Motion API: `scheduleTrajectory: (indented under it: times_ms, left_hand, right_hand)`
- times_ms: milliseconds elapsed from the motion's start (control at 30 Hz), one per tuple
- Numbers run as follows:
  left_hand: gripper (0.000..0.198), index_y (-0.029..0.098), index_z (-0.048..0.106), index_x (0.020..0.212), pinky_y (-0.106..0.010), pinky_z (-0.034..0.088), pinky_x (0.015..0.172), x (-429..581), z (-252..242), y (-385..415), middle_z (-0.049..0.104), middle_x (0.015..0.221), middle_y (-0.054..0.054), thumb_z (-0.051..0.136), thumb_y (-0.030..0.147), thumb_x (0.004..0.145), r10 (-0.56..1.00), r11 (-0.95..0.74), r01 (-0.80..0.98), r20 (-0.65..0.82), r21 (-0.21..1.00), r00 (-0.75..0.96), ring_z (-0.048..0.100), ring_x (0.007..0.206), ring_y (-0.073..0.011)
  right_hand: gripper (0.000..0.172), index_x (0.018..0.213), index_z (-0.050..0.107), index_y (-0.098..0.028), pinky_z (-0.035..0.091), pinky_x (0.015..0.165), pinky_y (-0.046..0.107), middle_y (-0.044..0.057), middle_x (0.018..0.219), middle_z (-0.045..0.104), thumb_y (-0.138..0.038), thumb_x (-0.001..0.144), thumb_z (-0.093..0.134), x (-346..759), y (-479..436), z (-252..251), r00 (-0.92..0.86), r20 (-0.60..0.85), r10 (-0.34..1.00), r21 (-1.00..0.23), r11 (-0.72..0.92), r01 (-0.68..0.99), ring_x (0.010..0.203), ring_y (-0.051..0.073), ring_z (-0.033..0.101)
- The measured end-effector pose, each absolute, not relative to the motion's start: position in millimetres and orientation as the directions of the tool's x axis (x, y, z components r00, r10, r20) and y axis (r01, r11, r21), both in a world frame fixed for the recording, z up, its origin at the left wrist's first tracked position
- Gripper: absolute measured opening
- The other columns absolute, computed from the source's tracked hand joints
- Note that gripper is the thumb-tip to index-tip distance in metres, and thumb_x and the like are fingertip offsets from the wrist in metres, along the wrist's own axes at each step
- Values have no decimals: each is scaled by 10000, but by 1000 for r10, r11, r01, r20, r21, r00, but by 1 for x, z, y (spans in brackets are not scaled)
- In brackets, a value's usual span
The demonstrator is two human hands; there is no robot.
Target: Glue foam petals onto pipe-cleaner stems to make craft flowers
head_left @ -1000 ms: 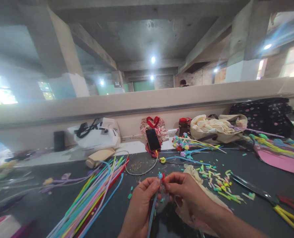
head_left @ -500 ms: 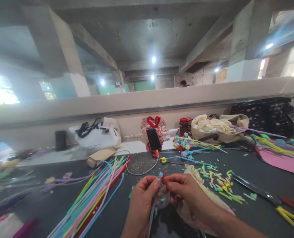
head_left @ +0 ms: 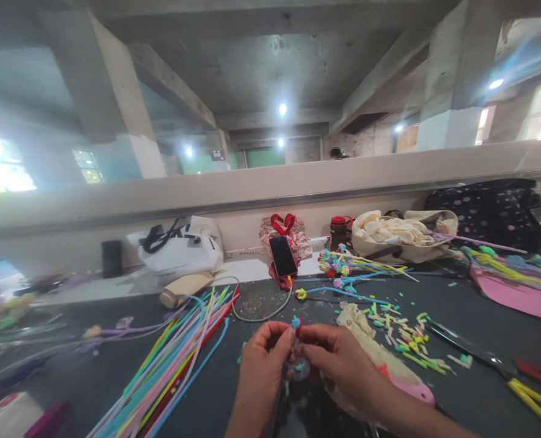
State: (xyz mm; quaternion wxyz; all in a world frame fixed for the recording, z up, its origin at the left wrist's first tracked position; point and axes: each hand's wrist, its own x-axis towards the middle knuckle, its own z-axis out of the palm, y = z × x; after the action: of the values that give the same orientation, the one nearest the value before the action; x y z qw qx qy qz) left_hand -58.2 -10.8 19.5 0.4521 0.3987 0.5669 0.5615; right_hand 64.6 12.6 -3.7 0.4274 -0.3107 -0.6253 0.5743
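Observation:
A small blue-and-red pipe-cleaner flower (head_left: 296,322) is at the fingertips in front of me. My left hand (head_left: 268,359) is closed, pinching it from the left between thumb and fingers. From the right, my right hand (head_left: 341,362) pinches at its red part. Both thumbs are close together, and the lower fingers are partly hidden. To the left lies a bundle of pipe cleaners (head_left: 183,359) in many colours. Just beyond my hands is a blue pipe cleaner with a yellow tip (head_left: 301,294).
Cut pipe-cleaner bits (head_left: 407,334) are scattered to the right, beside a beige cloth (head_left: 359,322). Scissors (head_left: 498,364) with red and yellow handles lie at far right. Finished flowers (head_left: 338,263), a phone (head_left: 283,257) on a cable and a bottle (head_left: 338,231) stand behind.
My right hand has shifted and turned slightly against the flower. The stem below my left hand no longer shows. More of a pink item under my right forearm is visible.

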Motion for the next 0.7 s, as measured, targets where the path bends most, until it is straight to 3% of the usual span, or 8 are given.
scheduleTrajectory:
  times_ms: [367,567,700]
  left_hand:
    - [207,160,558,663,-185,365,364,-60,15,-7,510,441,64,630,338,585,962,73,-17,-75,997,-262,431,342,-71]
    - [205,153,576,634,-175,355,364,-60,12,-7,514,436,57,658,329,568,967,49,-36,-56,998,-247,437,352,-69]
    - [228,153,565,649,-163,334,348,-65,9,-5,502,425,66,687,320,554,972,66,-234,-115,970,-206,425,329,-58]
  right_hand:
    - [237,898,652,-181,403,559,205,8,740,641,-179,759,460,66,12,-1,-463,298,835,-921,379,91,666,142,567]
    - [201,807,648,-189,365,621,206,0,725,631,-112,753,471,72,9,7,-485,422,766,-734,603,314,691,124,550]
    - [192,874,623,-184,353,597,218,19,734,623,-142,741,492,74,7,5,-527,434,731,-605,670,431,676,136,541]
